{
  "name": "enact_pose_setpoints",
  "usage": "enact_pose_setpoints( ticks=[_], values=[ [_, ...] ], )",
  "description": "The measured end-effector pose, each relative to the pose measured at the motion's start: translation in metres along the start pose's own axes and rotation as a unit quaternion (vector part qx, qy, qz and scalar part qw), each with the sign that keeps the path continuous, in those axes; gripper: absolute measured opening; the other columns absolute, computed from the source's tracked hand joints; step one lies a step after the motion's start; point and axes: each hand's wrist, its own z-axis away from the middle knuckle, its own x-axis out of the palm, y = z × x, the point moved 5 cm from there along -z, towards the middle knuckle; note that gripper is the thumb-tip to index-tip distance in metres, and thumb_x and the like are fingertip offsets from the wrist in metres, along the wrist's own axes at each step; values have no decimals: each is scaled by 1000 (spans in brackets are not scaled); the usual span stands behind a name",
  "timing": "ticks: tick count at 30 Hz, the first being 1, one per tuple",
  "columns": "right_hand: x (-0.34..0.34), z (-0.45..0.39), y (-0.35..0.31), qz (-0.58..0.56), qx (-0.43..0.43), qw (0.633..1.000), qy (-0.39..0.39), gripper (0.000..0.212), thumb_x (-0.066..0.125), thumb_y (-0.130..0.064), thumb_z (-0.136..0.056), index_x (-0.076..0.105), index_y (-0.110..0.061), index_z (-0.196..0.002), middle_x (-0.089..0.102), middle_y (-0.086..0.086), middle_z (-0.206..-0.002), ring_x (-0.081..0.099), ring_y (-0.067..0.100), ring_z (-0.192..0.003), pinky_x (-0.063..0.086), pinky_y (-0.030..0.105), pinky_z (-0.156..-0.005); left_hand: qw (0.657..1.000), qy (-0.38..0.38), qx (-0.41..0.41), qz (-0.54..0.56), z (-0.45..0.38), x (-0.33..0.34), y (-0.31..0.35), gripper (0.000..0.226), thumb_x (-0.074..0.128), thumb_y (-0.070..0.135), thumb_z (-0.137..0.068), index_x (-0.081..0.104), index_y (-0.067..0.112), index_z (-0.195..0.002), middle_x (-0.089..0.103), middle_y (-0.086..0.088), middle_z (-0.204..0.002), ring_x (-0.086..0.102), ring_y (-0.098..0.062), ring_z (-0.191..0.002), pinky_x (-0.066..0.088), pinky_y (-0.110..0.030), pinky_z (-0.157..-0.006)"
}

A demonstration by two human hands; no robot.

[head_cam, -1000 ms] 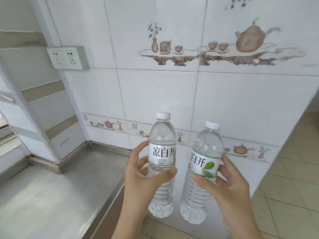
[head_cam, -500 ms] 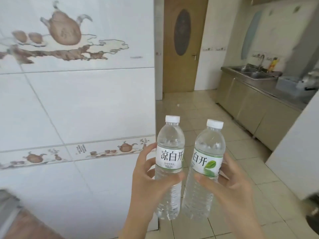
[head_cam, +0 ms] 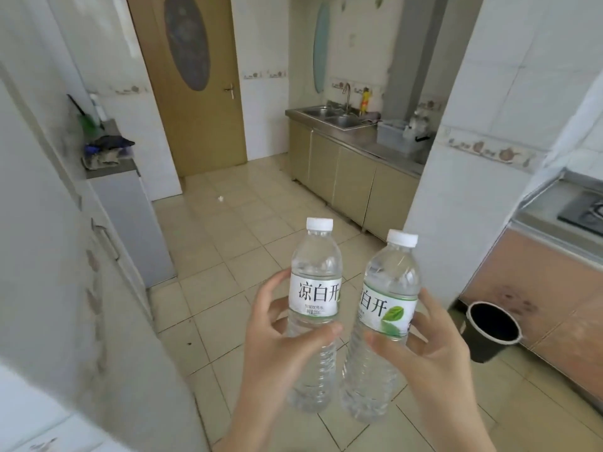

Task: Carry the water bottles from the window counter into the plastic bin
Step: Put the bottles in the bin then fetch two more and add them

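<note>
The left hand (head_cam: 277, 340) grasps one water bottle (head_cam: 315, 308) around its middle, with the thumb across the front just under the white label and the fingers curled behind it. The right hand (head_cam: 434, 350) grasps a second water bottle (head_cam: 385, 324) in the same way, with the thumb below its label and the fingers at the right side. Both bottles are clear, they have white caps and white labels with black Chinese characters, and the right one shows also a green leaf. The left bottle stands nearly upright, while the right bottle tilts a little, its cap leaning to the right. The lower parts of the two bottles are very near to each other; I cannot tell if they touch.

The bottles are held in the air above a floor of beige tiles (head_cam: 228, 256). Far ahead there is a brown wooden door (head_cam: 192, 83) with an oval glass panel. To the right of it, a steel sink (head_cam: 336, 117) with a tap sits in a counter (head_cam: 394, 151) over yellowish cabinets, and on this counter stands a grey plastic bin (head_cam: 393, 133), well apart from the hands. A dark round bucket (head_cam: 492, 327) stands on the floor at the right, near the right hand. At the right edge a gas stove (head_cam: 587, 212) is partly visible.
</note>
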Motion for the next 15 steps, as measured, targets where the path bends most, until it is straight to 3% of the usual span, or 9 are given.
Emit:
enact_pose_setpoints(
  ticks=[2, 4, 11, 15],
  values=[
    [6, -35, -2, 11, -7, 1000, 11, 81, 90, -6, -52, 58, -50, -112, 75, -12, -100, 72, 10, -92, 54, 43, -87, 1000, -15, 5, 7, -42, 12, -2, 82, 93, 24, -44, 57, 65, -105, 76, 19, -98, 72, -1, -88, 54, -12, -67],
    [13, -72, -5, 16, -8, 1000, 24, 84, 90, -4, -52, 57, -47, -116, 75, -10, -100, 72, 15, -93, 51, 49, -94, 999, -28, 8, 12, -86, 24, 1, 81, 93, 24, -44, 58, 63, -106, 76, 16, -98, 74, -4, -87, 55, -14, -65],
    [34, -185, -7, -2, -5, 999, 51, 79, 89, -28, -39, 61, -54, -109, 73, -6, -107, 69, 20, -101, 51, 51, -94, 999, -48, 11, 8, -211, 56, 6, 83, 92, 27, -45, 56, 59, -113, 78, 11, -99, 76, -10, -85, 56, -26, -71],
    [43, -251, 1, 2, -6, 999, 49, 88, 90, -29, -42, 57, -49, -121, 74, -6, -102, 70, 21, -98, 51, 53, -92, 999, -46, 2, 0, -271, 73, -1, 84, 92, 32, -43, 56, 61, -113, 77, 13, -99, 76, -11, -87, 58, -39, -78]
  ],
)
